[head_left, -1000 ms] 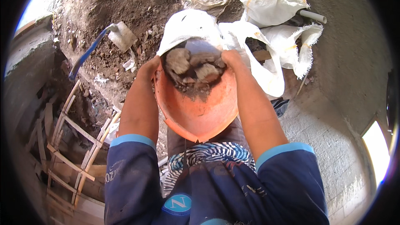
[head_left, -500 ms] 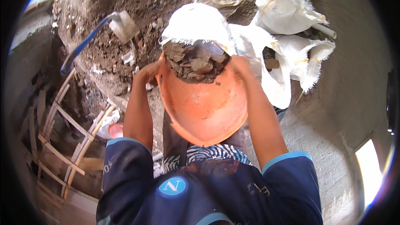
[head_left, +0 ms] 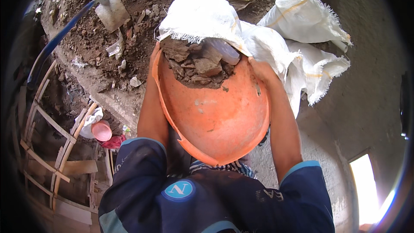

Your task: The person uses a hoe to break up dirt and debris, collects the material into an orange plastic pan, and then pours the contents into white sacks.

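Both hands grip an orange basin point(head_left: 215, 116) of rubble point(head_left: 196, 64), tipped into a white woven sack point(head_left: 202, 15): left hand point(head_left: 154, 56) mostly hidden at its rim, right hand point(head_left: 261, 71) opposite. More white sacks point(head_left: 306, 21) lie right.

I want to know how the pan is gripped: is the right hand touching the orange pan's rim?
Touching. The head view shows the right hand wrapped over the rim of the orange pan.

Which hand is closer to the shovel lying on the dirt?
The left hand. It grips the orange bowl's left rim, a short way right of the shovel. The right hand holds the far rim, farther away.
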`<control>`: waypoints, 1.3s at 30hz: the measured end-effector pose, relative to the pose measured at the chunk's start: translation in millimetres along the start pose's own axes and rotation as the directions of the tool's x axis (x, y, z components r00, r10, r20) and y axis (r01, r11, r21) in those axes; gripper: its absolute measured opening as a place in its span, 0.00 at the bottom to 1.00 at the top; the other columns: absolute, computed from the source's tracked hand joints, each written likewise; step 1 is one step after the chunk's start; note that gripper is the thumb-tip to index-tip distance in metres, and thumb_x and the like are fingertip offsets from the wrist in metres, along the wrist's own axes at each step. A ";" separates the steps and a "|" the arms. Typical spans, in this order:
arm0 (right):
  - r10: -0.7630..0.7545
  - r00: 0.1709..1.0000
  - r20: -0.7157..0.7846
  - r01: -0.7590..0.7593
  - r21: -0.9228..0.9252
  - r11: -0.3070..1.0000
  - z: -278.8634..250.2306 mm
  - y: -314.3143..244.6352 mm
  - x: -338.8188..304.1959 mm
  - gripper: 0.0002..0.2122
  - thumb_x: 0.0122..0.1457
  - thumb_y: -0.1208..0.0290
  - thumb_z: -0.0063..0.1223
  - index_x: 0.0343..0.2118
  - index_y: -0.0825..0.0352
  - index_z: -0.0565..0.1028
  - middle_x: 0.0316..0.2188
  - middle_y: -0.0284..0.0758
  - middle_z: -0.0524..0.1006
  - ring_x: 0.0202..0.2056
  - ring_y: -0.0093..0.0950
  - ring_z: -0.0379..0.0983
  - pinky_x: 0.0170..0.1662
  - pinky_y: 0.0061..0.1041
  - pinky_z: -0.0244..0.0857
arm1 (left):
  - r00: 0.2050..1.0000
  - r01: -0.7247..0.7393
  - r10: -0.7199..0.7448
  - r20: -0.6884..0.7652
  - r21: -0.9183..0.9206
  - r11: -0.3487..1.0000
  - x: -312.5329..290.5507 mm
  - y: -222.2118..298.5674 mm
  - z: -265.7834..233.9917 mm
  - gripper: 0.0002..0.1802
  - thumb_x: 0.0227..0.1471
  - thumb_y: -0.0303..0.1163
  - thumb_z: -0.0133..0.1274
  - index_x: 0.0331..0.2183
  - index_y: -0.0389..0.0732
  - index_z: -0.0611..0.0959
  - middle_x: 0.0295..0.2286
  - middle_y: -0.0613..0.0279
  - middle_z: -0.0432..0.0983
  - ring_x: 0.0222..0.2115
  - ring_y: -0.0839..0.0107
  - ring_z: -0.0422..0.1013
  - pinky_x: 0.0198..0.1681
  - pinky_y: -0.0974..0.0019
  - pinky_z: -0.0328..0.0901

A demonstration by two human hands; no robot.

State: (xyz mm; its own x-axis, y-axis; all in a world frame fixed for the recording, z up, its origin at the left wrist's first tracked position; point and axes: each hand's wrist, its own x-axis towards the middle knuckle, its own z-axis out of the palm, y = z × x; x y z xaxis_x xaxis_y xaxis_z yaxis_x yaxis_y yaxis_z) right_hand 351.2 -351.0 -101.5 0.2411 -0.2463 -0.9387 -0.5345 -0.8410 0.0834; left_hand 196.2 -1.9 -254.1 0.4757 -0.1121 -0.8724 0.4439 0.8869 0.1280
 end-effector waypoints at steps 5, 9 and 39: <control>-0.328 0.942 0.063 0.298 0.286 0.911 -9.6 13.2 10.0 0.31 0.62 0.56 0.46 0.60 0.77 0.59 0.58 0.51 0.65 0.59 0.34 0.61 0.60 0.29 0.53 | 0.999 -0.043 0.043 -0.016 0.017 0.999 -7.1 3.9 -1.8 0.27 0.53 0.52 0.53 0.39 0.36 0.79 0.31 0.53 0.76 0.31 0.65 0.71 0.36 0.58 0.66; -0.486 0.874 0.015 0.356 0.661 0.661 -2.5 14.6 31.4 0.32 0.59 0.63 0.51 0.63 0.75 0.55 0.58 0.48 0.65 0.59 0.32 0.62 0.60 0.26 0.55 | 0.998 -0.060 0.061 -0.022 0.036 0.998 -1.9 5.9 -1.2 0.24 0.53 0.50 0.53 0.38 0.36 0.79 0.29 0.55 0.75 0.29 0.66 0.71 0.35 0.60 0.66; -0.224 0.970 -0.089 0.171 0.911 0.376 52.6 4.8 -5.2 0.21 0.57 0.56 0.57 0.38 0.74 0.77 0.33 0.36 0.78 0.35 0.24 0.72 0.40 0.23 0.62 | 0.984 -0.154 0.158 -0.083 0.048 0.987 -63.1 24.7 32.3 0.11 0.51 0.34 0.56 0.32 0.35 0.82 0.26 0.59 0.77 0.25 0.71 0.71 0.32 0.68 0.67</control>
State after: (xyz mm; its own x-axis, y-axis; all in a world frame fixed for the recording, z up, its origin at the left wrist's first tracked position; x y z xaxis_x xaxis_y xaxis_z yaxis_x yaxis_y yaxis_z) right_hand 304.7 -328.5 -113.8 0.4260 -0.0931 -0.8999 -0.8977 0.0800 -0.4332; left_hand 201.7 12.6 -180.7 0.4751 0.0666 -0.8774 0.4009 0.8712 0.2833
